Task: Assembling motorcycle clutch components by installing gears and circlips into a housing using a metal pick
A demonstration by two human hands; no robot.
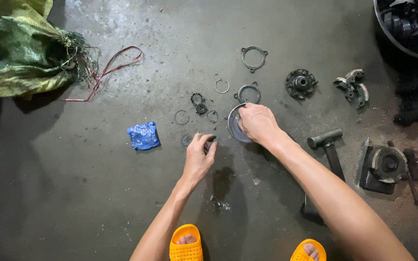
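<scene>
head view: at the far right corner a round dark tub [388, 36] shows only part of its rim; it holds a heap of black greasy engine parts, too dark to tell apart. at the far left a green woven sack [18, 53] lies on its side, mouth bunched and frayed, with a red cord [114, 65] trailing from it; what is inside cannot be told.

the right hand [257, 123] curls its fingers over the edge of a round metal cover plate [233, 126], which stands tilted on the concrete floor [73, 193] at the middle of the scene. the left hand [198, 157], just near and left of it, has thumb and fingertips pressed together around a small dark part [210, 142], mostly hidden.

beyond the hands lie snap rings [222, 86], a small bearing [200, 108], a three-lug ring [254, 58] and a dark hub [301, 83]. clutch shoes [352, 87] sit further right. a blue crumpled bag [143, 135] lies left of the left hand. a hammer [329, 152] lies under the right forearm, with a black round housing [385, 166] to its right.

the left and near-left floor is bare; orange sandals [186, 246] sit at the near edge.
</scene>
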